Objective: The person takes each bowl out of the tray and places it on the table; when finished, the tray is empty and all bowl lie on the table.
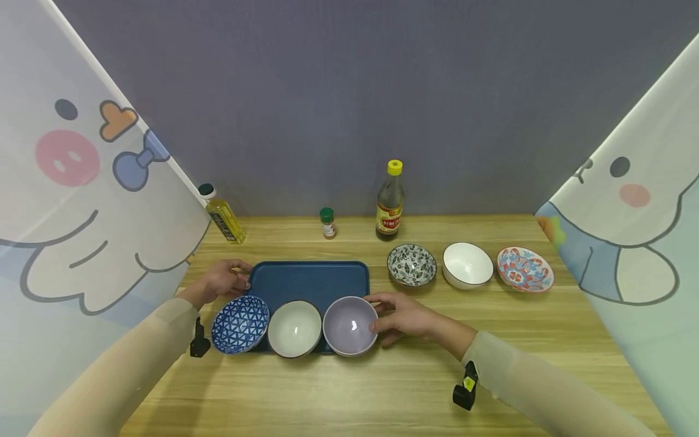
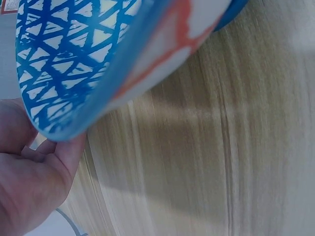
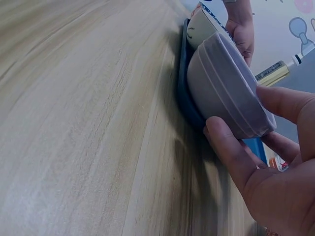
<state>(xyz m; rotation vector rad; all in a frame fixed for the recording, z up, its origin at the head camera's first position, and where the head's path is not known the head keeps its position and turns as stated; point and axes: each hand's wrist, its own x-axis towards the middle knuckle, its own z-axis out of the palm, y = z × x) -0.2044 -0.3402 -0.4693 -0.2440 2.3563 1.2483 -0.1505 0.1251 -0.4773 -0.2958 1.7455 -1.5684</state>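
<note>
In the head view a dark blue tray [image 1: 308, 279] carries a row of bowls along its near side. They are a blue-and-white patterned bowl [image 1: 240, 325], a cream bowl [image 1: 295, 329] and a light purple bowl [image 1: 349, 331]. My right hand [image 1: 401, 315] grips the purple bowl by its right side, with digits at the rim and outer wall in the right wrist view. At the tray's left edge is my left hand [image 1: 225, 278], fingers loosely bent beside the tray and behind the patterned bowl [image 2: 74, 54]. Whether its fingertips touch the tray is partly hidden.
To the right stand a black-and-white floral bowl [image 1: 412, 266], a white bowl [image 1: 468, 266] and a red-and-blue patterned dish [image 1: 525, 269]. Along the back are an oil bottle [image 1: 225, 218], a green-capped jar [image 1: 327, 223] and a yellow-capped sauce bottle [image 1: 389, 203]. Printed cloths hang at both sides.
</note>
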